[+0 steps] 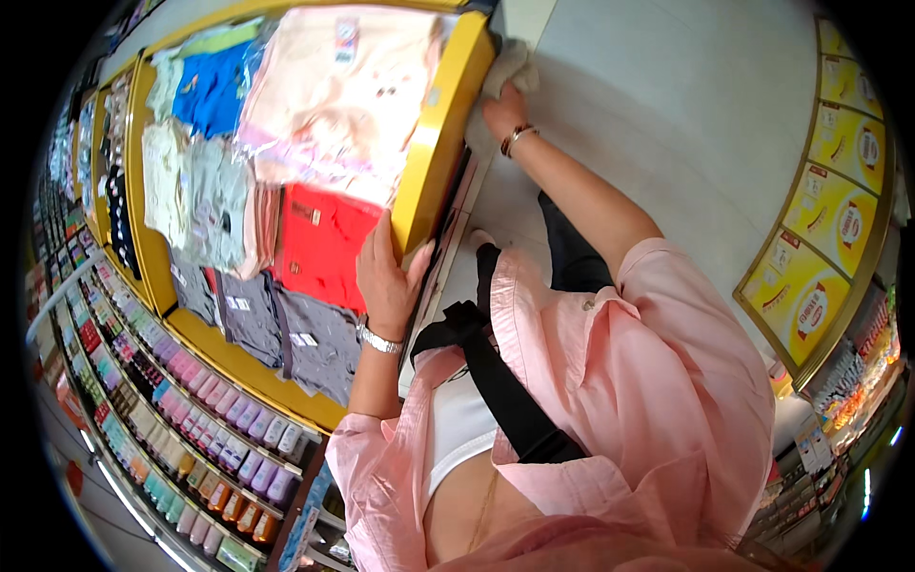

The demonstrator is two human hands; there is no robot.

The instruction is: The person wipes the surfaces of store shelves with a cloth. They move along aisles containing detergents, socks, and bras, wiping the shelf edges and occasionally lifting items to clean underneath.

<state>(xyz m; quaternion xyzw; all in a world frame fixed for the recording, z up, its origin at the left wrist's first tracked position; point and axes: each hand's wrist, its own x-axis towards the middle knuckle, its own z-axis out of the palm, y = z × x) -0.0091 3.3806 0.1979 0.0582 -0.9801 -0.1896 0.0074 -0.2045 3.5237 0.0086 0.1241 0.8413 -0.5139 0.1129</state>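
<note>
My left hand point(389, 279), with a silver watch at the wrist, rests on the yellow rim point(437, 129) of a display bin, fingers over a red folded garment point(322, 247). Beside it, a pale pink garment in clear plastic point(343, 93) lies on the pile. My right hand point(506, 114), wearing bracelets, holds a crumpled greyish cloth point(513, 68) low by the bin's outer corner. Its fingers are partly hidden by the cloth. Blue shorts point(211, 89), pale folded clothes point(214, 200) and grey folded garments point(322, 343) fill other parts of the bin.
Shelves of coloured bottles point(236, 407) stand at the lower left. Yellow printed cartons point(808, 307) form a display edge on the right, with packaged goods point(865, 365) below it. Grey floor tiles point(665, 107) run between the bin and the cartons. A black strap point(500, 400) crosses my front.
</note>
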